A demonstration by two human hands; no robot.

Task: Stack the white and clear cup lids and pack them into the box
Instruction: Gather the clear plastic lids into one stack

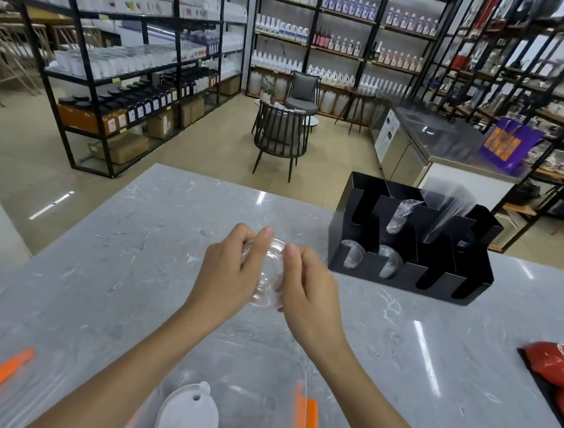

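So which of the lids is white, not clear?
The white lid lying in the clear box nearest the camera; the lids held in both hands are clear.

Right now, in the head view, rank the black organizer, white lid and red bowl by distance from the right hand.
From the right hand:
1. Black organizer, just to its right on the counter.
2. White lid, below, in the clear box.
3. Red bowl, far right edge.

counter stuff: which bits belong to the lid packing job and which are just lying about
Job: clear plastic cup lids held between left hand and right hand; white round plastic lid inside the clear plastic box with orange clips.

Lying about: black slotted metal organiser, red rounded objects, purple bag.
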